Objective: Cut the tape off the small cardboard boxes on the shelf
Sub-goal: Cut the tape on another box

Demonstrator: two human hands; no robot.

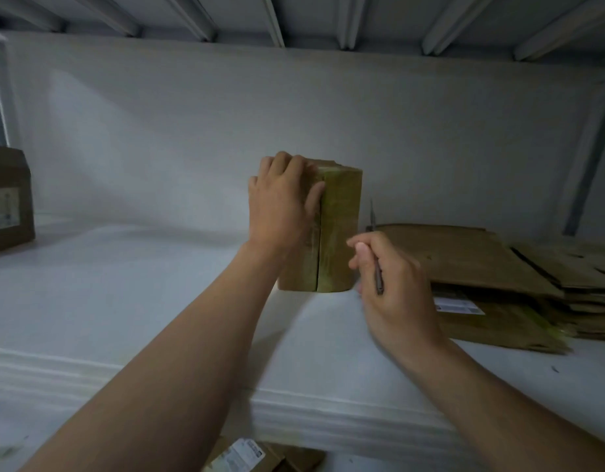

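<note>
A small brown cardboard box [338, 229] stands upright in the middle of the white shelf [124, 301], with glossy tape on its front and a dark slit running down its centre seam. My left hand [280, 202] grips the box's top left side, thumb resting on the front near the seam. My right hand [393, 284] is just to the right of the box, closed around a thin dark knife [376, 247] whose blade points upward beside the box's right edge, apart from the cardboard.
A stack of flattened cardboard boxes [498, 277] lies on the shelf at the right, one with a white label. Another brown box [8, 199] sits at the far left edge. Below the shelf's front lip, more labelled cardboard [257, 454] shows. A ribbed shelf underside is overhead.
</note>
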